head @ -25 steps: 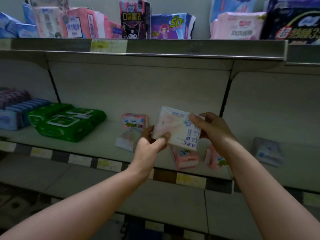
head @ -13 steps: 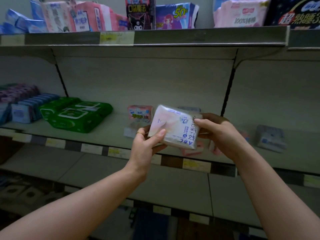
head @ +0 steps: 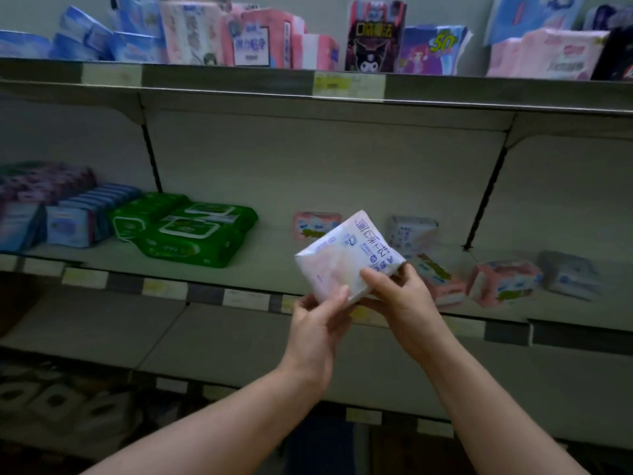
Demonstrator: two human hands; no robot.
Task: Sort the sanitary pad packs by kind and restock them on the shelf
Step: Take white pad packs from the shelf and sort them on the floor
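Grip: both of ours pinch one white pack point(head: 346, 258) at its lower end. The left grip point(head: 318, 313) lays a thumb over the bottom corner, and the right grip point(head: 407, 303) puts a thumb on the near face with its fingers behind.
Pack: it is held tilted in the air in front of the middle shelf point(head: 267, 265), above the front edge and touching nothing there.
Slip risk: we judge both holds crowd one end of a soft, slick wrapper. If one grip lets go early, the free end could swing down and the pack could drop.
Sorting risk: the pink pack point(head: 315, 226) and the blue-white pack point(head: 411, 231) at the back stand close together. Ours shows both tints in this dim light, so we could set it with the wrong kind.
Knock risk: a tilted pink pack point(head: 438, 279) lies just beside the right grip near the shelf's front. A careless reach could push it off.
Hidden: we cannot see the fingers behind the pack or its back face.
Hard to read: the small blue print sits upside down to us, and the price labels are smeared.
Blurred: the green packs point(head: 191, 231) and the stacks left of them.
Cut off: the tops of the goods on the upper shelf.
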